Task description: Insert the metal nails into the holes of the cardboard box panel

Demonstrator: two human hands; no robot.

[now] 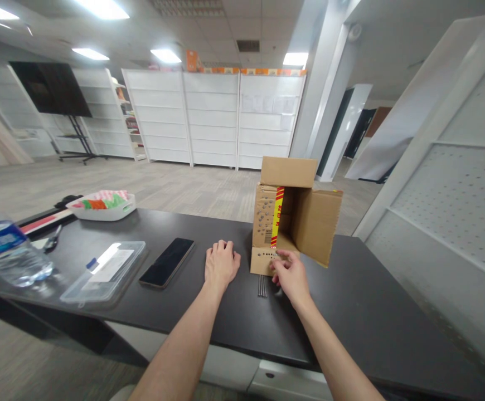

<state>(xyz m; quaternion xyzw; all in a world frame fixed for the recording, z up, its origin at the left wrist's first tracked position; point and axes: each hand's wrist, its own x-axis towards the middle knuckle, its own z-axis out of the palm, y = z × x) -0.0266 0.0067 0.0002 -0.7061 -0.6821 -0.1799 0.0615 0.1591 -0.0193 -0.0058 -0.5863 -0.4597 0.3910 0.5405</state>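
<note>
A cardboard box [264,214] stands on the dark table [351,301] with its opening towards me. Its lower flap hangs down in front and has a row of small holes; more holes and dark spots dot the left flap. My right hand [291,277] is at the lower flap, thumb and forefinger brought together; whatever they hold is too small to make out. Just below the flap, several thin metal rods [262,286], like nails or screws, lie side by side. Left of the box my left hand [221,263] rests on the table, fingers curled, with nothing visible in it.
A black phone [167,263] and a clear plastic case [104,273] lie left of my left hand. Farther left are a water bottle [8,245] and a white basket [129,208] with colourful contents. The box's right flap [320,225] sticks out sideways.
</note>
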